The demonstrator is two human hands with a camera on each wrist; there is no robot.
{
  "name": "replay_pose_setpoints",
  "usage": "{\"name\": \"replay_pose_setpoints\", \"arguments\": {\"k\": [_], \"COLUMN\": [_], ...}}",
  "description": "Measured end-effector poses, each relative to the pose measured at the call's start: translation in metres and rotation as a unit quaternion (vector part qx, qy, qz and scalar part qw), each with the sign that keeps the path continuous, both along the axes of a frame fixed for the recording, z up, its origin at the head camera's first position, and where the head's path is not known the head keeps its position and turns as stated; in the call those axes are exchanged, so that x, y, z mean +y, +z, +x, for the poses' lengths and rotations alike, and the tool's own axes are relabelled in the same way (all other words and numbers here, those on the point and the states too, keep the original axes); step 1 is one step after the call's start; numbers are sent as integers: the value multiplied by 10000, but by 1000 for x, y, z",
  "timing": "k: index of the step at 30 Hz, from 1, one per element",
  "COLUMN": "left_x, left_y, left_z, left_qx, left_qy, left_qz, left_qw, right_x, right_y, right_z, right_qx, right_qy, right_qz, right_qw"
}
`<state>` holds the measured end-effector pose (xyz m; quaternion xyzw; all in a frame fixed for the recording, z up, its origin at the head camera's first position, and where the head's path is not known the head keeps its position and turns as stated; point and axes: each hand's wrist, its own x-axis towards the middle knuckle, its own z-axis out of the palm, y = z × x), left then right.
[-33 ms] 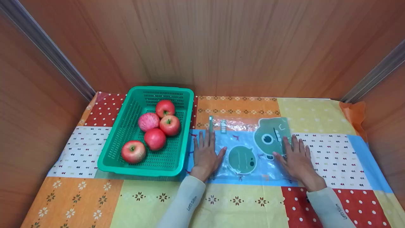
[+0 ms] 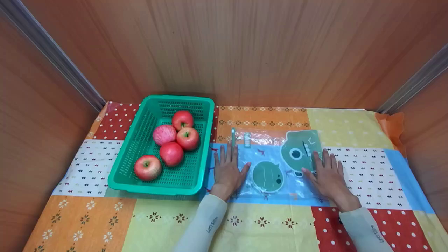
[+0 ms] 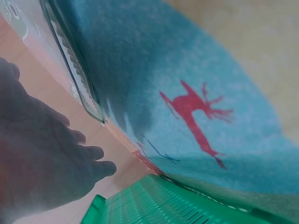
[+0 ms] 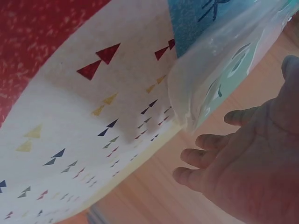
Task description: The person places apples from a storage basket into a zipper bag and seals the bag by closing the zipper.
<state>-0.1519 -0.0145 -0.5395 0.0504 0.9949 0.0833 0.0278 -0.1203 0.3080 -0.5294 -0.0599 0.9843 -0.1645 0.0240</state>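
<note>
A clear plastic zip bag (image 2: 259, 150) with green cartoon monster prints lies flat on the patchwork cloth, its zip edge to the left. At that edge is my left hand (image 2: 226, 173), fingers extended, thumb toward the bag. Over the bag's right end my right hand (image 2: 329, 178) spreads its straight fingers. In the wrist views the left hand (image 3: 46, 149) and right hand (image 4: 252, 158) show open palms holding nothing; both look raised a little off the cloth. Left of the hands stands a green plastic basket (image 2: 196, 187) with several red apples (image 2: 171, 154) inside.
Wood-grain panels (image 2: 245, 52) close off the back and both sides. The patchwork cloth (image 2: 182, 227) covers the table. At the far right corner an orange piece of fabric (image 2: 392, 129) sticks up. The basket's right wall is close beside my left hand.
</note>
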Motion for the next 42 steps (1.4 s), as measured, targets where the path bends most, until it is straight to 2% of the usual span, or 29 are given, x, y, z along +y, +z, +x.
{"name": "replay_pose_setpoints", "arguments": {"k": [6,12,16,21,27,34,42], "left_x": [-1,-1,-1,0,3,6,4], "left_y": [3,1,2,5,7,8,9], "left_z": [4,5,6,7,11,19,27], "left_qx": [59,52,52,-47,-214,-265,-451], "left_qy": [36,78,127,264,454,514,769], "left_qz": [-86,-33,106,513,1230,1682,2487], "left_qw": [9999,10000,9999,9983,9911,9841,9645], "right_x": [-7,-19,-27,-39,-55,-74,-96], "right_y": [2,7,8,11,13,11,7], "right_z": [1,3,5,7,9,11,16], "right_qx": [39,51,184,424,460,616,671], "right_qy": [-29,-35,26,81,164,267,404], "right_qz": [3,-52,-78,-88,-151,-231,-297], "right_qw": [10000,10000,9998,9990,9987,9975,9965]}}
